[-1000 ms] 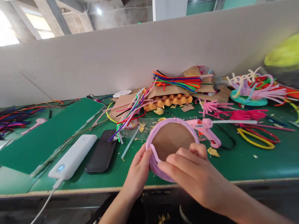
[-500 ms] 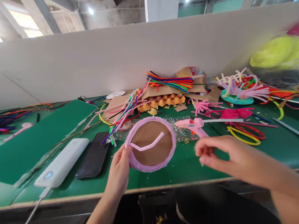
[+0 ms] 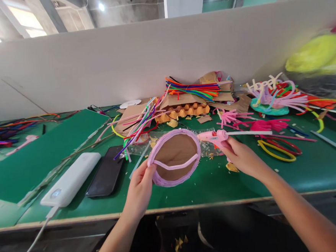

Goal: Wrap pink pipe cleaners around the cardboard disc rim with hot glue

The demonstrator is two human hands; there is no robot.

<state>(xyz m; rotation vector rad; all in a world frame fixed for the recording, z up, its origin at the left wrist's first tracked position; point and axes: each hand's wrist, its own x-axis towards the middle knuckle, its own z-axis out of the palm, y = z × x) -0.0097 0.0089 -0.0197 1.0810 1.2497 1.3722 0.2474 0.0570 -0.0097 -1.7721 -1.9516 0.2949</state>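
Note:
My left hand [image 3: 142, 185] pinches the left rim of a round brown cardboard disc [image 3: 175, 150] edged with lilac pipe cleaner. A bent pale pink pipe cleaner [image 3: 178, 166] crosses the disc from under my left thumb to the right side of the rim. My right hand [image 3: 241, 155] is closed round the handle of a pink glue gun [image 3: 213, 136]. A white glue stick [image 3: 249, 132] sticks out of the gun's back end. Its nozzle points left, close to the disc's right rim; whether the two touch I cannot tell.
A white power bank [image 3: 71, 179] with a cable and a black phone [image 3: 105, 172] lie to the left. Behind stand an egg carton [image 3: 187, 111] and a bundle of coloured pipe cleaners [image 3: 194, 89]. Yellow and red loops [image 3: 276, 151] and a pipe-cleaner piece with lettering [image 3: 275, 97] are at right.
My right hand has moved from beside the glue gun onto its handle. The disc has shifted slightly right and tilted, and the pale pink pipe cleaner's free end now reaches the right rim.

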